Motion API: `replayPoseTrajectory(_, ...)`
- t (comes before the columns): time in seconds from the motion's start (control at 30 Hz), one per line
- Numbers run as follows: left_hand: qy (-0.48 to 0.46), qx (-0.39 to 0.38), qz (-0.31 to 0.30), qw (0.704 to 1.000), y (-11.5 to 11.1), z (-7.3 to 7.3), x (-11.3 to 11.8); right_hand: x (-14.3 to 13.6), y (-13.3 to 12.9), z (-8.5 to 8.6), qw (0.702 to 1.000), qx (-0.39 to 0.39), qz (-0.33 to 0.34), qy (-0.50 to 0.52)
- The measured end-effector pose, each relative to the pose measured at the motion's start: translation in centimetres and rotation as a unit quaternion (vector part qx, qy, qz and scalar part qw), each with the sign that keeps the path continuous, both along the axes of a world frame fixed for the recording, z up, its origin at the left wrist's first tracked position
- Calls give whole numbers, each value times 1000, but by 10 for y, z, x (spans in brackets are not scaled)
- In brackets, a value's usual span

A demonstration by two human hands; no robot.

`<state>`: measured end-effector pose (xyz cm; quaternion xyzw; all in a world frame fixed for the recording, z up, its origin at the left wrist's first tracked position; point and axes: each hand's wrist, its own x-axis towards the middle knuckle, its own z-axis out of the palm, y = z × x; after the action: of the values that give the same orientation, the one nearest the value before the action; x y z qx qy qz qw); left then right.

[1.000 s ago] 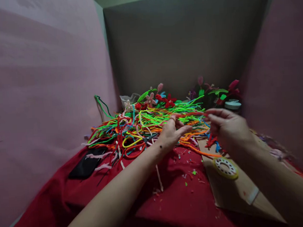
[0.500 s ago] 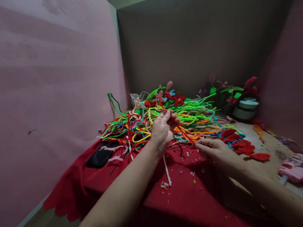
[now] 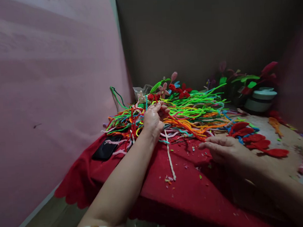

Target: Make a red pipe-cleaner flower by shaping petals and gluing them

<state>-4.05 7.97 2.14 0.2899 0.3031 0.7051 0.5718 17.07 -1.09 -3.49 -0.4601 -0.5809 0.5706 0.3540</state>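
Your L hand [image 3: 154, 118] pinches a fuzzy red pipe-cleaner stem [image 3: 184, 126] near its upper end; your R hand [image 3: 227, 151] grips the lower end w/ thumb & fingertips. The stem slants between them, in front of the multicolour pipe-cleaner pile [image 3: 194, 107]. Black flat phone [image 3: 106, 148] lies L on the red cloth [image 3: 155, 171]; red fuzzy petal shapes [image 3: 257, 142] sit just beyond your R hand.

Phone [image 3: 104, 150]: black, left of your frame's centre.
Lidded container [image 3: 259, 104]: pale-topped, right in your view.
Pink wall [image 3: 50, 95]: along your frame's left.
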Motion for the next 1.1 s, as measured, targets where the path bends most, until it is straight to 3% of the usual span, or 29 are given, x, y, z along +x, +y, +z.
replayPoseTrajectory(0.1, -4, -23, -4, 1000, 1, 1, -3, 0, -2, 0, 999, -3, 33, 37)
replayPoseTrajectory(0.3, -14, -45, -60, 997, -1, 3, -1, -8, -16, 5, 984, -94, 111, 106)
replayPoseTrajectory(0.47, -4, -70, -105, 992, -5, -2, 6, 8, -22, 19, 967, -136, 210, 48)
replayPoseTrajectory(0.53, 7, -84, -134, 987, -10, -4, 12, 16, -18, 27, 967, -113, 220, 65)
replayPoseTrajectory(0.6, 24, -99, -179, 979, -19, -5, 21, 17, -11, 33, 970, -79, 188, 130)
replayPoseTrajectory(0.77, 55, -98, -271, 956, -44, -9, 43, -7, 10, 30, 979, -47, 16, 196)
replayPoseTrajectory(0.97, 72, -71, -258, 961, -42, -20, 47, -26, 19, 29, 973, -52, -55, 220)
replayPoseTrajectory(1.1, 76, -72, -246, 964, -38, -18, 44, -25, 19, 35, 971, -59, -49, 225)
